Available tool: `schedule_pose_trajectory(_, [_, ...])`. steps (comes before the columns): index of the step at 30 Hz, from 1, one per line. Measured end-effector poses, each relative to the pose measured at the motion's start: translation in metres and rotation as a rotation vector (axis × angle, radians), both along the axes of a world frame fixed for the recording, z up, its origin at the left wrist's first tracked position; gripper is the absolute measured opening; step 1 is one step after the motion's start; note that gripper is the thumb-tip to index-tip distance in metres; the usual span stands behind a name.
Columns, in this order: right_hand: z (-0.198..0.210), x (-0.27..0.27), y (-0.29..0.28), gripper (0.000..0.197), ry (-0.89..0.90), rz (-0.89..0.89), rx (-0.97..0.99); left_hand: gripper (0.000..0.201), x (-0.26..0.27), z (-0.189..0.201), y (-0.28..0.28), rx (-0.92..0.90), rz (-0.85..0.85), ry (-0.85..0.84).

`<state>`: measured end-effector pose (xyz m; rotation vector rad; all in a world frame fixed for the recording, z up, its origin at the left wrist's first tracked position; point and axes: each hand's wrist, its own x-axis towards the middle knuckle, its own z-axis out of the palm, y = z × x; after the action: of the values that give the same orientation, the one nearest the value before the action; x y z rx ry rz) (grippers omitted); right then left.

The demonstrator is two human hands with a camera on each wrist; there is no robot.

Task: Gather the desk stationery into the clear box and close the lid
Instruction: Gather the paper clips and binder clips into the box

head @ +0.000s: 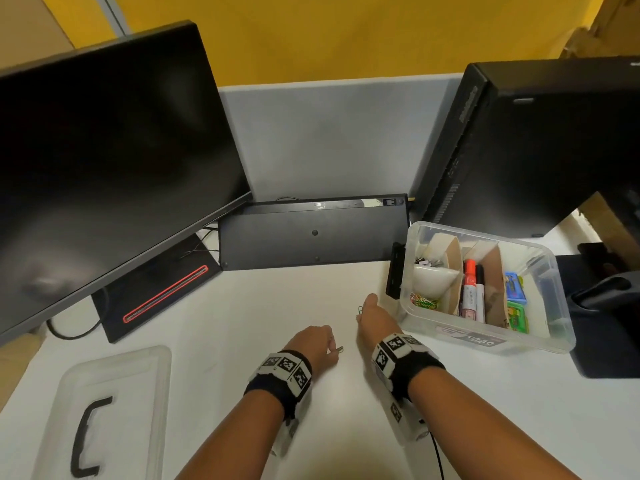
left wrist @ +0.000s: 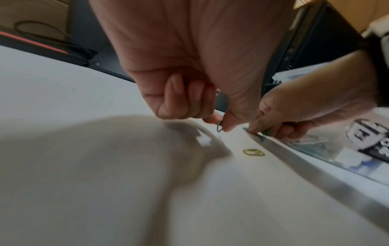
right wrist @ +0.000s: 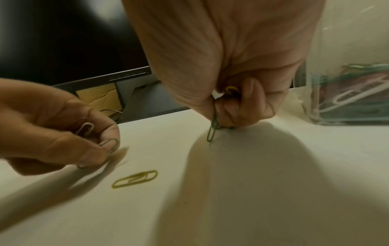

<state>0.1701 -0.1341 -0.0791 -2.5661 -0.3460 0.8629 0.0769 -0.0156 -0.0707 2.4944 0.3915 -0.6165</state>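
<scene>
1. The left hand [head: 313, 342] hovers low over the middle of the white desk [head: 214, 323], its fingers curled around small wire paper clips: the right wrist view shows a white clip [right wrist: 85, 129] and a green clip [right wrist: 109, 144] pinched at its fingertips.
2. The right hand [head: 374, 315] sits just beside it, toward the desk's right edge, fingers bunched on a dark green paper clip [right wrist: 212, 131] that hangs down to the desk surface; a yellow clip [right wrist: 231, 89] is tucked deeper in its curled fingers.
3. One loose yellow-green paper clip [right wrist: 134, 179] lies flat on the desk between the two hands, touching neither.
4. The clear plastic box [head: 561, 327] stands at the desk's right edge, close beside the right hand, open on top (cardboard dividers split it into compartments). Its near-left compartment holds a heap of coloured paper clips [head: 423, 301]; the middle holds a red-capped marker [head: 470, 289] lying beside a black marker; the right one holds green and blue erasers [head: 516, 299].
5. The clear lid with a black handle [head: 114, 403] lies flat at the desk's near-left corner, well apart from the box.
6. A black keyboard [head: 311, 233], propped on its edge, lines the back of the desk, with a dark monitor [head: 104, 161] at the back left and a black computer tower [head: 526, 147] at the back right.
7. Bare desk stretches between the lid and the hands, and along the near edge.
</scene>
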Motion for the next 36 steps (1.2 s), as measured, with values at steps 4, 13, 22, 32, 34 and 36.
schedule_pose_trajectory(4, [-0.001, 0.001, 0.009, 0.043, -0.003, -0.024, -0.074, 0.005, -0.017, -0.001, 0.016, -0.04, 0.057, -0.041])
schedule_pose_trajectory(13, [0.013, 0.003, 0.013, 0.039, -0.021, 0.036, -0.19, 0.02, -0.035, 0.014, 0.029, -0.295, 0.235, -0.161])
schedule_pose_trajectory(22, [0.006, -0.019, -0.025, 0.018, -0.064, 0.036, -0.119, 0.015, -0.029, 0.022, 0.023, -0.779, 0.575, -0.22])
schedule_pose_trajectory(32, [0.021, -0.034, -0.065, 0.014, -0.029, 0.029, 0.179, 0.027, -0.033, 0.021, 0.012, -0.494, 0.358, -0.19])
schedule_pose_trajectory(34, [0.025, -0.037, -0.068, 0.015, -0.044, 0.059, 0.196, 0.025, -0.033, 0.019, 0.003, -0.187, 0.194, -0.145])
schedule_pose_trajectory(36, [0.03, -0.04, -0.07, 0.015, -0.063, 0.086, 0.208, 0.023, -0.032, 0.017, -0.008, 0.034, 0.1, -0.117])
